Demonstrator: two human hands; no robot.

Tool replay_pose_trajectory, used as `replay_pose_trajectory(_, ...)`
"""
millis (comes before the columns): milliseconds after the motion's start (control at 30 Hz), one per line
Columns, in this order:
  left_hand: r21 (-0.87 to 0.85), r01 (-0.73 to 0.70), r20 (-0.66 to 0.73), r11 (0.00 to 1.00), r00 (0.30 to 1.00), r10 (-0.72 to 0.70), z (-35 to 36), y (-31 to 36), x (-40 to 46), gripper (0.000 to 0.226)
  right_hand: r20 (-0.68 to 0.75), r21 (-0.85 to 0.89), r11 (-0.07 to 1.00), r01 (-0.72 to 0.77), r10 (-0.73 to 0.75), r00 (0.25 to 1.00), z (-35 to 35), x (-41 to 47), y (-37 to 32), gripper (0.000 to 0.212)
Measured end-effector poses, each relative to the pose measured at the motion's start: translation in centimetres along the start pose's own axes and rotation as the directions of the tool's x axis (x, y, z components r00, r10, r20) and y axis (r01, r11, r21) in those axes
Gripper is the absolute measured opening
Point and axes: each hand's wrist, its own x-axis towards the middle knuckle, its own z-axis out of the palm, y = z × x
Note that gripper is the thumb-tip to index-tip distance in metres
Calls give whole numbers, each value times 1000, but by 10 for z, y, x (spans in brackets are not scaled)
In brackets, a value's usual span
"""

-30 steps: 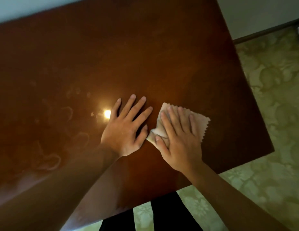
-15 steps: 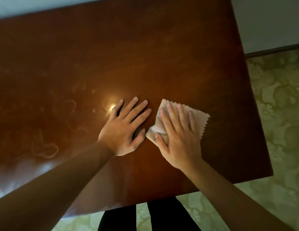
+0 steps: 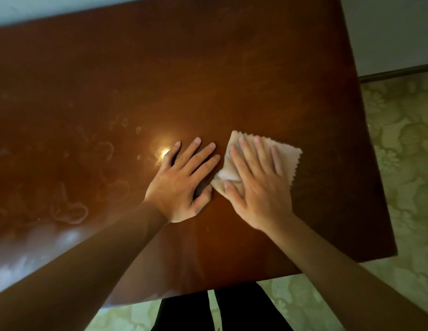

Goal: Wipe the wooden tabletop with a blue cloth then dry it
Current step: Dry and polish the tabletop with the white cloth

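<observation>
Pressing my flat right hand [image 3: 258,187] on the pale cloth [image 3: 288,155] | my left hand [image 3: 181,185] spread on the tabletop [image 3: 208,68] just left of the cloth

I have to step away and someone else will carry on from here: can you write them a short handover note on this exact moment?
Left hand: flat on the bare tabletop, fingers spread, holding nothing.
Right hand: fingers straight, pressing the cloth flat on the wood just right of the left hand. The cloth looks pale beige in this light, not blue.
Done: cannot tell how much has been wiped; the wood around the hands looks free of marks.
Left: pale ring-shaped marks and smears show on the left part of the top, so that side probably needs wiping, then drying.
</observation>
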Motion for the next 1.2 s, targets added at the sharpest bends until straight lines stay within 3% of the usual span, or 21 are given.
replay_pose_trajectory(133, -2, 6, -14, 1000, 1000, -6, 1, 0, 0, 62, 37, -11, 1000, 10, -9, 999, 0, -23, -10, 68)
replay_pose_trajectory(333, -23, -5, -15, 1000, 1000, 5, -4, 1, 1, 60, 67, -7, 996, 90, -89, 994, -5, 27, 13, 66)
replay_pose_trajectory(467, -56, 66, -41, 996, 997, -69, -9, 7, 10, 55, 28, -18, 1000, 26, -25, 999, -5, 74, 23, 64)
replay_pose_trajectory(600, -60, 91, -40, 994, 995, -93, -24, -9, 48, 47, 33, -16, 1000, -11, 11, 999, -2, 48, 17, 63)
replay_pose_trajectory(767, 18, 251, 30, 968, 968, -251, -33, -44, 126, 54, 61, -20, 1000, -18, 19, 998, 0, 38, 19, 65)
replay_pose_trajectory(1100, 23, 285, 22, 958, 958, -286, -22, -54, 146, 56, 46, -35, 999, -28, 30, 998, -11, 165, 54, 66)
replay_pose_trajectory(1200, 23, 281, 36, 960, 959, -281, -23, -54, 146, 56, 69, -41, 999, 2, 1, 998, -10, 151, 57, 65)
